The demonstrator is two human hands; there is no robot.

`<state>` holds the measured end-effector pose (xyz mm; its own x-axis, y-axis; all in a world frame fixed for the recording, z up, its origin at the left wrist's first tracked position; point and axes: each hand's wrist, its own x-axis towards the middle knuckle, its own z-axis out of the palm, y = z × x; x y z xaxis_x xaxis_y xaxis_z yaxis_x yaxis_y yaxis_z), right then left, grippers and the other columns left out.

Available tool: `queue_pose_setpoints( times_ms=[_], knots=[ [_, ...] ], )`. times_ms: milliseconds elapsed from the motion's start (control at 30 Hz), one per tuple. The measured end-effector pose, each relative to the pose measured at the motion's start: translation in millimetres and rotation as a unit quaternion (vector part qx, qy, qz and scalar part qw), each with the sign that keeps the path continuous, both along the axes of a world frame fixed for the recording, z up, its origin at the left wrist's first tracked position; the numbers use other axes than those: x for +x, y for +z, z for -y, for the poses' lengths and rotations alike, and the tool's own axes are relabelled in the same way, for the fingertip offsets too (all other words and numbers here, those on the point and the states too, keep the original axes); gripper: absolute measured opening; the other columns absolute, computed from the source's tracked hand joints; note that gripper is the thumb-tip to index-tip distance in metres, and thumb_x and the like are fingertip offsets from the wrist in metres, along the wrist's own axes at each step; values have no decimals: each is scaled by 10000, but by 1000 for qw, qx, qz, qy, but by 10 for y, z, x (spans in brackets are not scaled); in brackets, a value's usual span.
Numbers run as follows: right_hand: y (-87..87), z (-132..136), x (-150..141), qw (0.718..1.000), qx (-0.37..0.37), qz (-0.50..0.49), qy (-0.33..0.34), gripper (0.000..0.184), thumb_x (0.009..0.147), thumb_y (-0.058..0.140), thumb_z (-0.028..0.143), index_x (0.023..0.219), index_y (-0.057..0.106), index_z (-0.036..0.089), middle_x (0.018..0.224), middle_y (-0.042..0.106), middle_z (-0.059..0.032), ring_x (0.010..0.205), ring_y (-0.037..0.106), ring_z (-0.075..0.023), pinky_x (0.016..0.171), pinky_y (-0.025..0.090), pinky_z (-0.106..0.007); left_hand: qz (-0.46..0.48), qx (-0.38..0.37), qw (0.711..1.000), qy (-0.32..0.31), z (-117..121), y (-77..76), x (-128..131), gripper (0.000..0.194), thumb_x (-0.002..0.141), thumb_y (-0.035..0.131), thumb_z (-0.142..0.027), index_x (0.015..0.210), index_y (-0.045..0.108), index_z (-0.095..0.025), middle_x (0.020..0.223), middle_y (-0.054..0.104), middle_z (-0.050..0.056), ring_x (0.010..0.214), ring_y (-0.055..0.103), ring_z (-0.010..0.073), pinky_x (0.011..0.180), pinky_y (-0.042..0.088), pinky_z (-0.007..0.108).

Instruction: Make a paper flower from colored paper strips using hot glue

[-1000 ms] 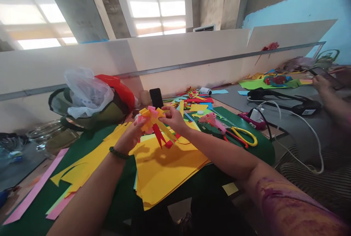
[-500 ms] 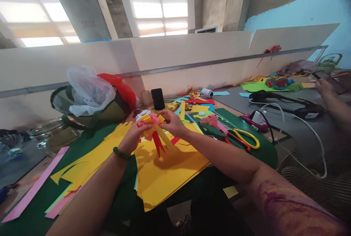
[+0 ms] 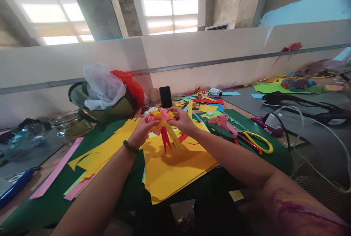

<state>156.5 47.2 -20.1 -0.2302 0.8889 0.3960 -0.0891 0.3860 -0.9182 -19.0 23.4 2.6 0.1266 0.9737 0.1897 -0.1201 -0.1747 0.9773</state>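
Between my two hands is a paper bow (image 3: 162, 116) with yellow and pink loops and red and yellow tails hanging down. My left hand (image 3: 142, 129) pinches its left side, fingers closed on the loops. On the opposite side, my right hand (image 3: 183, 121) grips the bow's right loops with thumb and fingers. Below the bow lies a stack of yellow paper sheets (image 3: 178, 166). A black phone (image 3: 165, 97) stands upright just behind the bow. To the right are a pink glue gun (image 3: 225, 123) and scissors (image 3: 259, 143) with yellow and red handles.
Cut yellow paper (image 3: 106, 150) and a pink strip (image 3: 59, 166) lie on the green mat (image 3: 115, 195) at left. A bag (image 3: 109, 110) with plastic bags stands behind. Colourful scraps (image 3: 203, 95) lie at the back. White cables (image 3: 323, 126) cross the right side.
The view has swung left, so everything sits further right in the picture. Both hands keep hold of the bow, which has turned slightly to show more of its loops.
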Motion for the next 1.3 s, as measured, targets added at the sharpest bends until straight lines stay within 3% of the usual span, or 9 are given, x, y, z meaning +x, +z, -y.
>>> queue_pose_setpoints(
  times_ms=[200,367,567,767,867,1000,1100,1200,1300],
  knots=[
    [23,28,39,999,-16,-23,21,446,617,688,257,1031,531,203,825,672,17,742,631,-139,660,480,-257,-34,-2,999,2,-9,-19,3,369,490,868,-293,792,721,-140,781,719,39,706,627,168,678,454,276],
    [15,21,26,1000,-12,-15,17,456,618,681,269,1042,529,195,745,642,42,661,595,-122,607,455,-247,-46,9,999,6,-33,-66,4,316,474,846,-261,714,682,-138,682,674,9,632,573,141,632,415,263],
    [-5,9,13,1000,1,-6,18,459,630,679,281,1053,522,197,813,672,12,696,621,-134,622,472,-255,-44,18,999,-8,-18,-45,31,398,510,838,-295,854,720,-135,797,714,38,734,614,176,671,435,273],
    [-5,29,20,1000,21,20,4,453,639,673,309,1048,520,189,779,636,21,722,634,-151,595,470,-256,-44,13,999,12,-17,-53,28,317,477,833,-242,734,682,-135,665,664,-2,628,570,136,619,423,252],
    [-1,29,28,999,23,27,5,444,641,674,313,1039,518,191,776,632,23,724,632,-153,603,476,-264,-36,10,999,7,1,-34,37,332,483,831,-226,771,692,-137,695,681,3,640,589,137,613,440,243],
    [15,19,51,1000,12,19,6,465,628,677,296,1049,506,199,792,647,18,721,627,-149,645,495,-282,9,-27,999,-24,30,32,35,394,532,817,-268,893,709,-152,822,729,31,721,649,168,619,482,245],
    [16,9,66,999,12,32,16,469,635,686,310,1054,508,197,790,651,12,717,618,-150,646,491,-284,27,-56,998,-30,34,69,2,358,526,824,-254,848,707,-151,819,736,36,719,661,169,644,503,247],
    [-9,-7,60,998,20,54,20,459,641,688,312,1047,507,197,740,627,31,676,588,-140,620,471,-274,5,-68,997,-24,25,62,-35,324,537,820,-228,832,713,-148,805,737,44,700,660,168,645,500,248],
    [-41,-8,41,996,34,80,18,446,657,684,312,1051,514,191,678,580,60,620,542,-122,580,429,-254,-34,-65,997,-21,8,18,-42,264,549,793,-220,794,719,-155,725,716,32,599,615,148,527,439,226]
  ],
)
